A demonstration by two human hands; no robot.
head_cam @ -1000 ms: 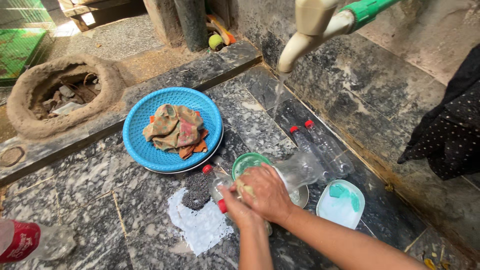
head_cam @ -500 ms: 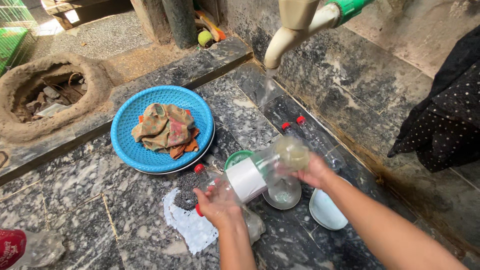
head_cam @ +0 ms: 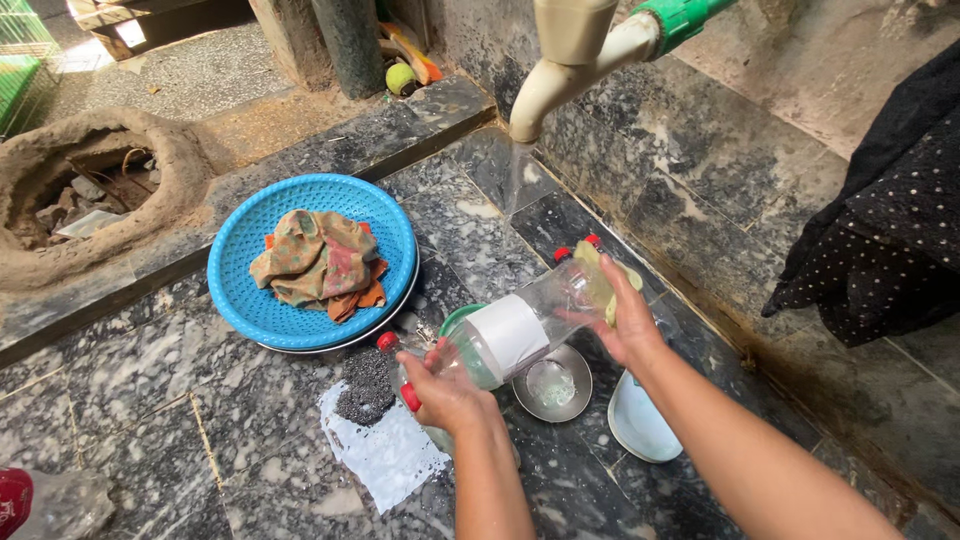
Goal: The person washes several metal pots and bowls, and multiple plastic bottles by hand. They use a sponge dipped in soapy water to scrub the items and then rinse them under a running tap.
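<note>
- Left hand (head_cam: 440, 385) grips the clear plastic bottle (head_cam: 520, 325) at its neck.
- Right hand (head_cam: 625, 315) presses a yellow sponge (head_cam: 600, 280) against its base; scrubbing step.
- Tap (head_cam: 560, 75), far, runs.

Strong daylight is falling from above and upper left, lighting the scene evenly and brightly. The gravel ground at the top left (head_cam: 150, 70) is washing out toward white. The wet black-and-white marble floor (head_cam: 150, 370) is throwing soft glare patches. The round blue plastic basket (head_cam: 240, 290) is casting a thin dark shadow along its lower rim. The clear plastic bottle with a white label (head_cam: 515, 325) is catching highlights and staying sharp. The cream plastic tap spout (head_cam: 560, 70) is bending slightly with wide-angle stretch near the top edge. The dark dotted cloth at the right (head_cam: 880, 240) is sitting in shade, detail fading.
</note>
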